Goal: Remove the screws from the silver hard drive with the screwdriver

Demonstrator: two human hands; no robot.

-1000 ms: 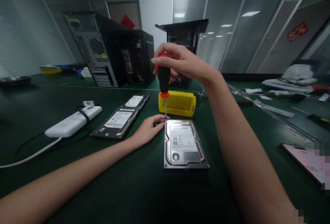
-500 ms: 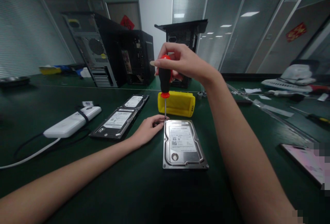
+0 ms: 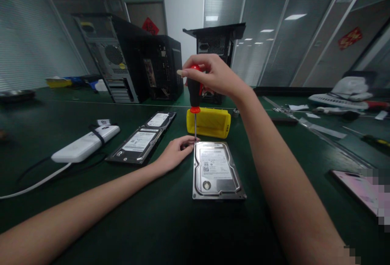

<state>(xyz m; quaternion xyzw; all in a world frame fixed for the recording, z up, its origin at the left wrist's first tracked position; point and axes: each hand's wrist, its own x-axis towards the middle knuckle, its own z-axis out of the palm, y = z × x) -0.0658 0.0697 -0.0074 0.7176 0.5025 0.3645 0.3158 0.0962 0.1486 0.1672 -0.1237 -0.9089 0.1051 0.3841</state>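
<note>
A silver hard drive [image 3: 215,171] lies flat on the dark green table, its white label facing up. My right hand [image 3: 211,72] is closed round the black and red handle of a screwdriver [image 3: 194,96]. The screwdriver stands upright, its tip at the drive's far left corner; the screw there is too small to see. At that same corner, my left hand [image 3: 174,153] rests on the table with curled fingers against the drive's edge, close to the shaft. Just behind stands a yellow plastic bin [image 3: 210,123].
Two more hard drives [image 3: 138,141] lie end to end on the left, beside a white power strip [image 3: 82,145] with cables. Computer cases [image 3: 122,59] stand at the back. On the right are a phone [image 3: 353,187] and another screwdriver [image 3: 376,141].
My right hand has turned slightly about the handle, with its wrist shifting left and down. The screwdriver tip, my left hand and the hard drive stay in place.
</note>
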